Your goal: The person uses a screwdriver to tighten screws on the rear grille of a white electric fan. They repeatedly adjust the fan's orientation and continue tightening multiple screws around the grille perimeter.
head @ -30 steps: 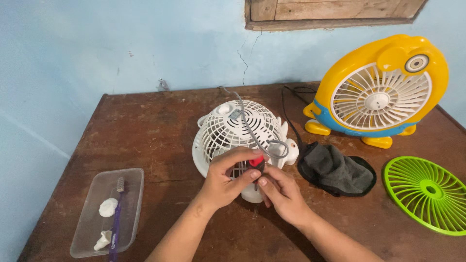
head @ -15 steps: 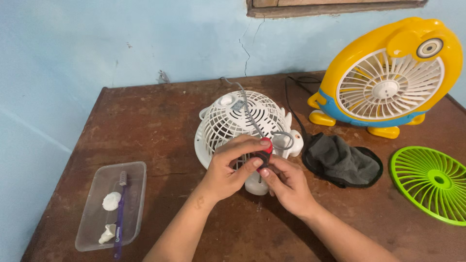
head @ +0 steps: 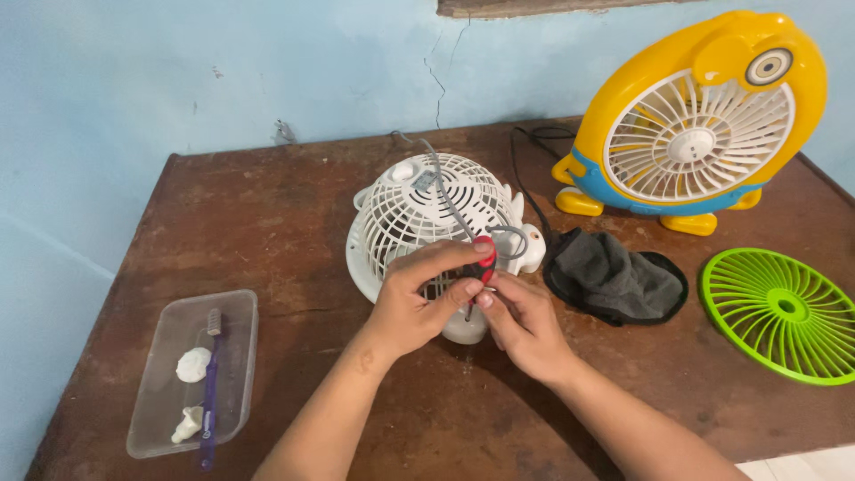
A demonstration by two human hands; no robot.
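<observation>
While both hands meet over the middle of the worn brown wooden table (head: 267, 214), the left hand (head: 419, 298) pinches a small red-handled tool (head: 484, 258) between thumb and forefinger, and the right hand (head: 525, 325) closes its fingertips on the tool's thin dark shaft just below. The tool sits right against the lower edge of a small white plastic fan (head: 427, 214), which lies face-down with its round ribbed grille upward; a grey cord (head: 450, 200) curves across that grille. Whether the tip touches the fan cannot be told.

Just right of the fan lies a crumpled dark grey cloth (head: 614, 281), soft and folded. Farther right rests a loose lime-green round grille (head: 784, 312) with radiating slats. Behind it stands a glossy yellow and blue fan (head: 695, 125) with a white front guard, upright on stubby feet. Near the left edge sits a clear rectangular plastic tray (head: 232, 356) holding a purple toothbrush (head: 210, 392) and small white lumps (head: 192, 365).
</observation>
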